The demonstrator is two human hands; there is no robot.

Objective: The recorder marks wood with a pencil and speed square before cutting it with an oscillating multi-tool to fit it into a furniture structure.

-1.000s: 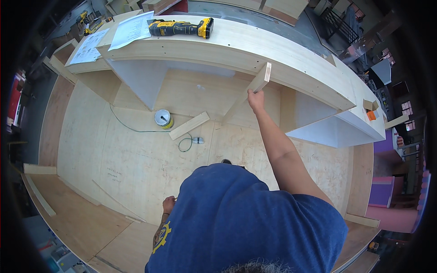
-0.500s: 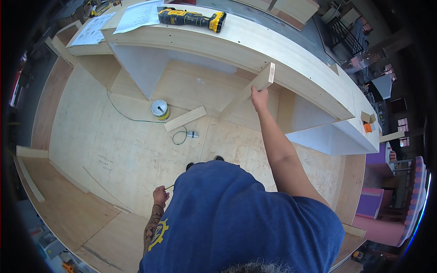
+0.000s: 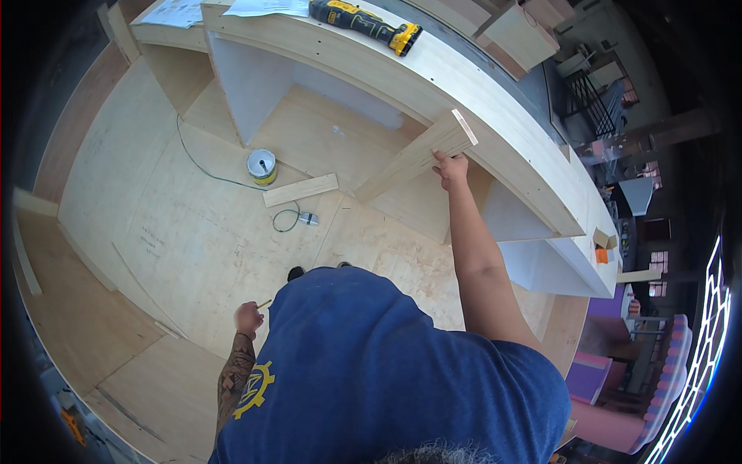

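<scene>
My right hand (image 3: 450, 170), arm stretched forward, is closed around the edge of a pale wooden board (image 3: 413, 155) near its upper end. The board leans up from the floor area against the front of the curved wooden counter (image 3: 502, 151), its broad face toward me. Down by my left side, my left hand (image 3: 248, 319) is closed on a thin yellow pencil (image 3: 264, 304), whose end sticks out toward my shirt. My fingertips there are too small to make out clearly.
On the counter top lie a yellow-and-black cordless power tool (image 3: 367, 25) and paper sheets (image 3: 267, 7). An open paint can (image 3: 262, 167), a short loose plank (image 3: 301, 189) and a green cord with a metal box (image 3: 308, 219) are on the plywood floor. Low wooden walls (image 3: 69, 282) curve round at left.
The board has turned so that more of its broad face shows, and my right hand has shifted slightly down along it. My left hand still holds the pencil. The whole view has swung.
</scene>
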